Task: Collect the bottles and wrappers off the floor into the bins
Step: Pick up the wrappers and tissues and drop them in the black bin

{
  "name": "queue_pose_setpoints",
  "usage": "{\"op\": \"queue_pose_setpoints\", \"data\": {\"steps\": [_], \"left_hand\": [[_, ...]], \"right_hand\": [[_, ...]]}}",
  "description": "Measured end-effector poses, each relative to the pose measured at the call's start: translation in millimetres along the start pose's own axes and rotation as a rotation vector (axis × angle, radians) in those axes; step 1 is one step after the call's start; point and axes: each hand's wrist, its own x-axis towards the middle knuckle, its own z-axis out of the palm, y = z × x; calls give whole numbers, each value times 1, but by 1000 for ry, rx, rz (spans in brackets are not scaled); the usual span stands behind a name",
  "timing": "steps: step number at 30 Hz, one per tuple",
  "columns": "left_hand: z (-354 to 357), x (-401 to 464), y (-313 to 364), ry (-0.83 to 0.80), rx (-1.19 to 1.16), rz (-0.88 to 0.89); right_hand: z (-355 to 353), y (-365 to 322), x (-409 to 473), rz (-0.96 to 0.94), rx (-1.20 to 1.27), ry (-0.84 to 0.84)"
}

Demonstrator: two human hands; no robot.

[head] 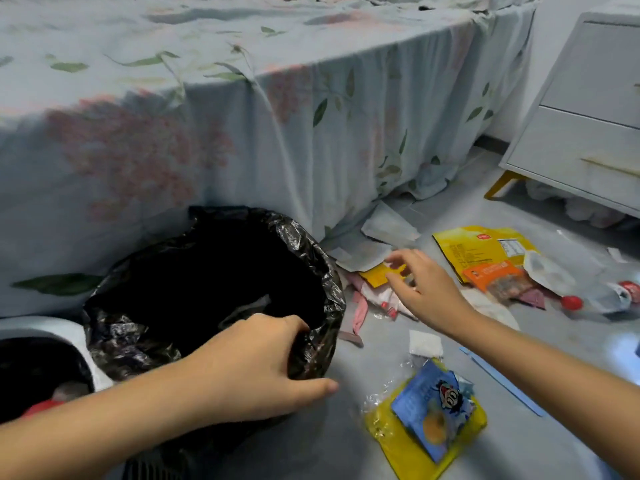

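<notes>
Two hands share the pickup step: my left hand (256, 368) curls its fingers over the rim of the black-lined bin (166, 327), holding it steady, while my right hand (427, 289) hovers with fingers loosely spread, gripping nothing, over the small yellow wrapper (375, 274) just right of that bin. Next, I judge, a pinch and short carry. Crumpled wrappers and a red-capped bottle (601, 299) lie farther right.

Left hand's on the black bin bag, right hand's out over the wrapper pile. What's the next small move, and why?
Probably lower the right hand and pinch the small yellow wrapper under its fingertips. That hand is open and holds nothing, the wrapper lies right beside the bin, and the left hand grips the bag's rim, so the mouth is open for a short drop.
</notes>
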Motion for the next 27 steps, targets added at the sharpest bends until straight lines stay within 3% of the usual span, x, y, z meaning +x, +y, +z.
{"op": "queue_pose_setpoints", "data": {"steps": [5,9,15,19,22,27], "left_hand": [[25,10,10,66,218,76],[28,10,5,76,270,121],[31,13,-10,146,209,231],[32,15,-14,153,213,236],[33,16,-14,138,217,217],[31,18,-11,129,242,180]], "right_hand": [[26,69,-49,112,-416,-639],[40,86,-71,87,-518,-897],[13,86,-68,117,-387,-1007],[-2,86,-84,28,-579,-1086],[6,95,-111,-61,-682,-1046],[-2,102,-111,191,-449,-924]]}}
